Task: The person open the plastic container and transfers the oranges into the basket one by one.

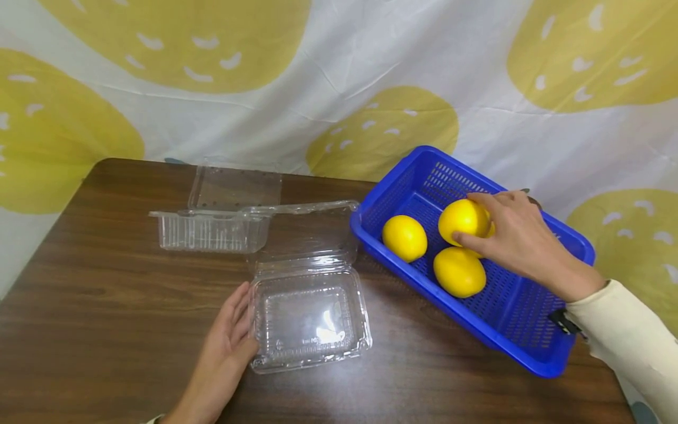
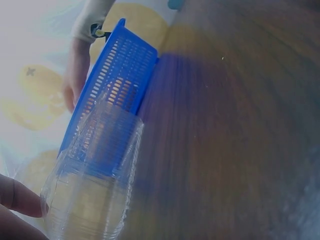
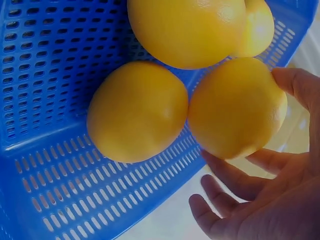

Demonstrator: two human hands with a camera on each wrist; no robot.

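Observation:
My right hand (image 1: 511,232) reaches into a blue plastic basket (image 1: 505,338) and grips a lemon (image 1: 464,221) between thumb and fingers. In the right wrist view that lemon (image 3: 237,107) touches another lemon (image 3: 137,112) beside it. Two more lemons lie close by in the basket, one (image 1: 405,238) toward its left end and one (image 1: 459,272) nearer me; a further one is mostly hidden behind my hand. My left hand (image 1: 228,341) rests against the left side of a clear plastic clamshell box (image 1: 312,318), whose lid is raised at the back. A fingertip (image 2: 30,202) touches its wall.
Another clear clamshell box (image 1: 212,231) stands open behind, at the left rear of the brown wooden table (image 1: 106,306). A white cloth (image 1: 254,123) with yellow fruit shapes hangs behind the table. The basket sits diagonally at the right, close to the front box's raised lid.

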